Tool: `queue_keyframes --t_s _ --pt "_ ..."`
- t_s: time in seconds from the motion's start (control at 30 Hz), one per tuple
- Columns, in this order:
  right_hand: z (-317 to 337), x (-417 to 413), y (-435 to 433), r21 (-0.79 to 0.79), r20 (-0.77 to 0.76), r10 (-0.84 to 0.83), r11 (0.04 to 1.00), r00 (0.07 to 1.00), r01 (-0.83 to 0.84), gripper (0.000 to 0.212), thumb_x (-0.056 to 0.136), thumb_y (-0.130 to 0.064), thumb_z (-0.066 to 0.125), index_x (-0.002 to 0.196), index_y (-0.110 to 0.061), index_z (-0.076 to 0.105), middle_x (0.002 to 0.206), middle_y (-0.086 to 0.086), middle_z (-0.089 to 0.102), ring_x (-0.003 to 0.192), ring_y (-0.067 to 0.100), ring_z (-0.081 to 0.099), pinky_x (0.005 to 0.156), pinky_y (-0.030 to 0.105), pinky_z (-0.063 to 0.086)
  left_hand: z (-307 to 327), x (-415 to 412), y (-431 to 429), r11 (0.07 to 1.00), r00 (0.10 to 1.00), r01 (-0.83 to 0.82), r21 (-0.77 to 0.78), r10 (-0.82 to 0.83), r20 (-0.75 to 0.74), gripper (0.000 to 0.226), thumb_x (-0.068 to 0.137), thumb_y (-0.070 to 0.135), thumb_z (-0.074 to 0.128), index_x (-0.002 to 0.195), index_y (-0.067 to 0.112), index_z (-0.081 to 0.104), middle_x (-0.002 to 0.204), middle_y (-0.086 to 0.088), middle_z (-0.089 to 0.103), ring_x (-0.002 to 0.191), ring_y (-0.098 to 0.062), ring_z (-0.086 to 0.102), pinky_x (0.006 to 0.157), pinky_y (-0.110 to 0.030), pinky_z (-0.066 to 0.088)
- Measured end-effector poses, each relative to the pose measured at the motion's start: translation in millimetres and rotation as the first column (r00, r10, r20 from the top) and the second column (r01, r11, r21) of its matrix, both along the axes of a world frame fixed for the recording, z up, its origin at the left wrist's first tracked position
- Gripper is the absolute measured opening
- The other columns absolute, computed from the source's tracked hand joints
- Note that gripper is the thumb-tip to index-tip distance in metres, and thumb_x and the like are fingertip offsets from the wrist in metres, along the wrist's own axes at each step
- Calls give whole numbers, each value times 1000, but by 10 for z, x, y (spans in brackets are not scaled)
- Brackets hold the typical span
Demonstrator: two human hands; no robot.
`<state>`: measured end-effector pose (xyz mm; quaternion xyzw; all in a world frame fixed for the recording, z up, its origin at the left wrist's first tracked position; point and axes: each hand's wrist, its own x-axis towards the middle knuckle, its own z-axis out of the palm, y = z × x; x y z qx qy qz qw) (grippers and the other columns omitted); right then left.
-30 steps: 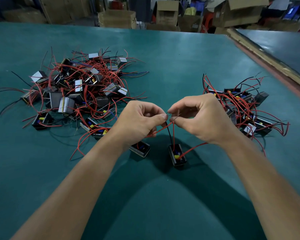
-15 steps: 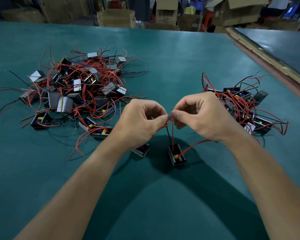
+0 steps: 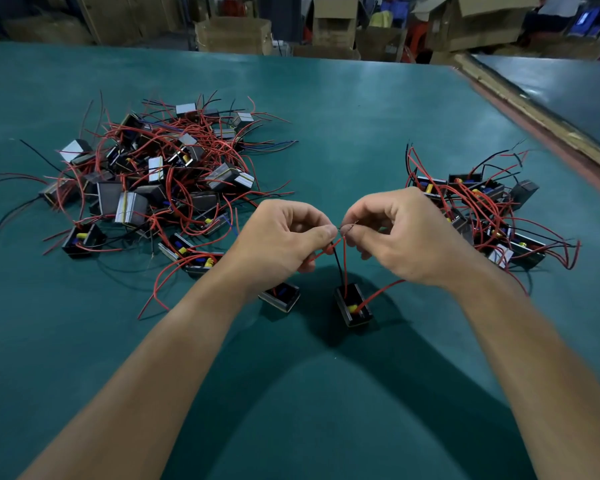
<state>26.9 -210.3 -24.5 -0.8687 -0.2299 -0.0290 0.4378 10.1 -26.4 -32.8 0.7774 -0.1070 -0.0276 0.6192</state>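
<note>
Two bare hands are shown from above, brought close together over a green worktop [image 3: 326,133]. The left hand [image 3: 284,242] is curled, and a thin wire end is pinched between its thumb and fingers [image 3: 326,233]. The right hand [image 3: 406,237] is curled likewise, and its fingers [image 3: 352,237] are closed on the bare wire tips [image 3: 341,229] where the two hands meet.

From that pinch a red wire [image 3: 344,261] and a black wire [image 3: 338,263] are led down to a small black transformer [image 3: 353,304], which is set on the worktop just below the hands. A second transformer [image 3: 280,296] is partly hidden under the left wrist.

A large heap of wired transformers [image 3: 153,181] is spread to the left and a smaller heap [image 3: 482,209] to the right. Cardboard boxes [image 3: 234,34] are stacked beyond the far edge.
</note>
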Motion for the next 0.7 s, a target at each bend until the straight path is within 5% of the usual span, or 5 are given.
queue_keyframes --t_s 0.17,0.27,0.37,0.53,0.7 --pt "39 -17 15 59 -321 14 998 947 5 27 93 -4 63 68 -14 65 51 -5 61 44 7 52 42 21 41 -27 -16 4 963 951 -39 265 -45 305 14 87 11 69 75 15 68 59 13 61 49 -7 50 52 -21 43" --pt "101 -16 -24 189 -629 56 978 776 83 26 92 -3 61 68 -12 63 51 -1 56 40 7 47 37 17 36 -34 -43 -8 937 893 -66 343 -99 440 11 86 17 71 76 22 68 60 20 59 51 -5 52 52 -20 42" --pt "132 -15 -53 255 -751 132 962 647 99 26 93 -5 57 68 -13 62 53 -1 56 41 6 47 38 15 37 -41 -31 -2 955 893 -36 294 -101 439 6 84 20 71 78 22 70 63 21 62 55 -1 54 55 -17 42" --pt "81 -12 -20 320 -603 129 943 787 91 18 90 -6 65 73 -9 69 58 2 62 46 9 54 43 18 46 -47 5 25 974 942 13 224 -87 324 9 87 11 69 80 14 73 65 6 68 54 -7 53 53 -24 45" --pt "10 1 10 157 -99 20 988 995 -4 20 82 1 75 73 -17 72 61 1 70 54 11 62 54 27 55 -33 20 -29 990 991 -41 138 22 131 19 93 4 61 75 10 67 61 0 63 47 -10 51 48 -23 44"
